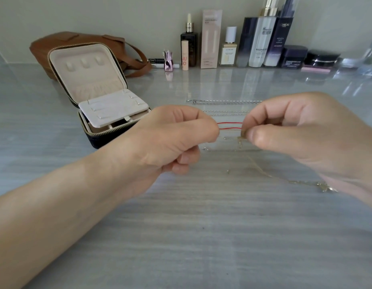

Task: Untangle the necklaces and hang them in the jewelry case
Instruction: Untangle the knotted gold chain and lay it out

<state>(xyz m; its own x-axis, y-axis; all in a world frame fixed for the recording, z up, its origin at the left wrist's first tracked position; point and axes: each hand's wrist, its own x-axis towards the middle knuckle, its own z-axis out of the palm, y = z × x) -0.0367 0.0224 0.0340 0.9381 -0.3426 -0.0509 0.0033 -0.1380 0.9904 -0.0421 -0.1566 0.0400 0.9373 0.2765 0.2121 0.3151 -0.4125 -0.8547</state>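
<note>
A red cord necklace (230, 125) is stretched as two thin strands between my hands, above the table. My left hand (170, 138) pinches its left end with curled fingers. My right hand (302, 132) pinches its right end together with a thin gold chain (270, 174) that trails down onto the table toward the right. Two silver chains (224, 101) (226, 113) lie straight on the table behind my hands. The open jewelry case (93, 94) stands at the left, its beige lid upright with three hooks near the top.
A brown leather bag (56, 46) lies behind the case. Several cosmetic bottles, boxes and jars (254, 40) line the back wall. The grey marble tabletop (201, 236) stretches toward me.
</note>
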